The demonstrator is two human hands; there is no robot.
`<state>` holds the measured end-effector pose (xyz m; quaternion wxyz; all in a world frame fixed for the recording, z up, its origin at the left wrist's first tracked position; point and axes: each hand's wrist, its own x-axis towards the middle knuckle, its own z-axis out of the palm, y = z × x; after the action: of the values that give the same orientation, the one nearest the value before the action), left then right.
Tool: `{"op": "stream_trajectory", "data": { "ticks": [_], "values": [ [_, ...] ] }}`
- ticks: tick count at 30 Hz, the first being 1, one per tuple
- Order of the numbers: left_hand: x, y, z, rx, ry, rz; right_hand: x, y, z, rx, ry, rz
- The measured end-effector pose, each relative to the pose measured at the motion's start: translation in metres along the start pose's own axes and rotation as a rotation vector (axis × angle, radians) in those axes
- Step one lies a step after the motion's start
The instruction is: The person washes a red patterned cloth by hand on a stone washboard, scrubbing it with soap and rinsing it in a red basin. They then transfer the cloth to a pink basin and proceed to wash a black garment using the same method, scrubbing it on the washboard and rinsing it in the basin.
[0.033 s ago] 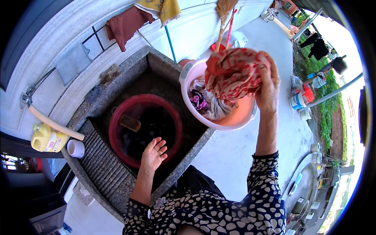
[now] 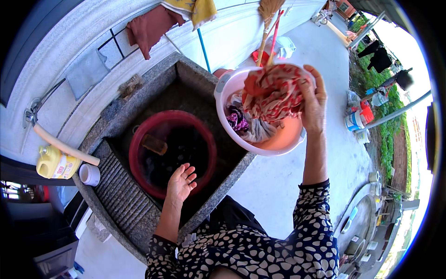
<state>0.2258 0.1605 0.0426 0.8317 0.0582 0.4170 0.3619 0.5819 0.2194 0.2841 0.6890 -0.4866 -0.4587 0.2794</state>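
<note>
My right hand grips a bunched red-and-beige patterned cloth above a pink washtub. Inside that tub lie a grey cloth and a black-and-magenta piece. My left hand is bare, palm up with its fingers apart, over the near rim of a dark red basin. Dark water fills the basin, and a brown scrubbing brush sits in it. The basin stands in a stone sink with a ridged washboard on its left.
On the sink's left edge are a yellow jug, a white cup and a hose from the tap. A brown cloth hangs on the wall. A straw broom leans behind the washtub.
My right hand and the patterned cloth have shifted slightly left and down over the washtub. My left hand has stayed in place.
</note>
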Motion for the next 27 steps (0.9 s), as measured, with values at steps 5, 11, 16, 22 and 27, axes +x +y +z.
{"op": "stream_trajectory", "data": {
  "ticks": [5,11,16,22,27],
  "values": [
    [0.020,-0.011,-0.028,0.035,0.327,0.037,0.010,0.075,-0.050,-0.923,-0.109,0.061],
    [0.044,-0.029,-0.107,0.603,0.721,0.468,-0.035,0.060,0.028,-1.086,-0.030,-0.321],
    [0.059,-0.029,-0.108,1.380,0.720,0.531,-0.114,0.112,0.128,-0.620,-0.758,-0.377],
    [0.040,-0.030,-0.083,1.927,0.572,0.062,-0.182,0.246,0.186,-1.046,-1.318,-0.001],
    [0.045,-0.031,-0.086,2.007,0.593,-0.041,-0.222,0.284,0.184,-1.334,-1.713,-0.096]
  ]
}}
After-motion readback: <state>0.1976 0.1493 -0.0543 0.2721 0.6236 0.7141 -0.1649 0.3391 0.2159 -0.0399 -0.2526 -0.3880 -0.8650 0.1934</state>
